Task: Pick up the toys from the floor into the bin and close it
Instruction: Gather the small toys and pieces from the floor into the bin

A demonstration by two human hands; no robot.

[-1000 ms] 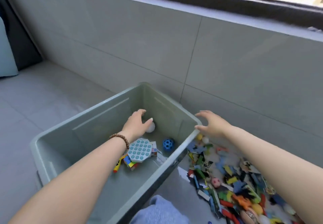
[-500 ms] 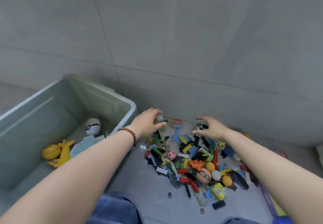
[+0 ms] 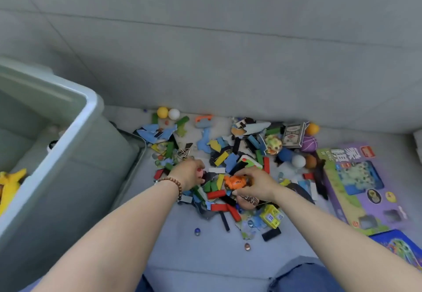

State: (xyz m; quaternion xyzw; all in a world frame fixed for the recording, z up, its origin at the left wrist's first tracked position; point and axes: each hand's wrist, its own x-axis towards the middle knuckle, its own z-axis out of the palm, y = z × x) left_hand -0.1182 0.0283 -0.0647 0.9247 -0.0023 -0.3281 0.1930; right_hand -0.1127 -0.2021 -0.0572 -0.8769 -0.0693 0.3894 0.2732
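A pile of small toys (image 3: 228, 154) lies on the grey floor against the wall: coloured blocks, foam pieces, balls, marbles. The grey-green bin (image 3: 75, 136) stands open at the left with a yellow toy (image 3: 10, 183) inside. My left hand (image 3: 189, 174), with a bead bracelet on its wrist, is down in the pile, fingers curled round a small pink and red ball. My right hand (image 3: 255, 183) grips an orange toy (image 3: 235, 182) in the middle of the pile.
A purple game box (image 3: 365, 189) and a blue box (image 3: 402, 248) lie on the floor at the right. Loose marbles (image 3: 197, 231) sit in front of the pile. My knees in blue jeans (image 3: 303, 275) are at the bottom edge. The tiled wall rises just behind the toys.
My left hand left the bin and came down onto the pile. Both hands have dropped from hovering over the toys to closing on pieces in the pile's middle. The view swung right and downward.
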